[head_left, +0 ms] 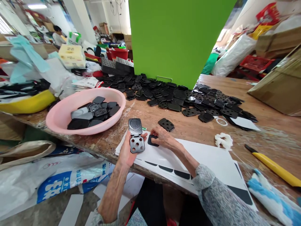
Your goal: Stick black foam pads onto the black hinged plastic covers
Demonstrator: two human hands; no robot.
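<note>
Two bare hands handle black hinged pieces at a wooden bench

A person's left hand (125, 150) is at 6 o'clock, palm up, and holds a small hinged case (136, 135) that lies open, with a silver mesh face above a black plate with round holes. The left fingers (144, 136) curl around its edge, clamping it against the palm. The right hand (163, 138) is just beside it, its fingers (156, 133) close together on a small black pad (152, 140); whether they grip it or only touch it, I cannot tell. Both the case and the pad are over a white sheet (199, 157) marked with black shapes. A holed black plate (166, 124) lies just beyond the fingers.

At 10 o'clock, a pink plastic basin (57, 121) holds a small batch of black pieces (94, 111). A far larger heap of black pieces (164, 98) spreads across the wooden bench (265, 125) from 11 to 2 o'clock, so most lie outside the basin. A yellow-handled knife (275, 168) rests at 4 o'clock
</note>
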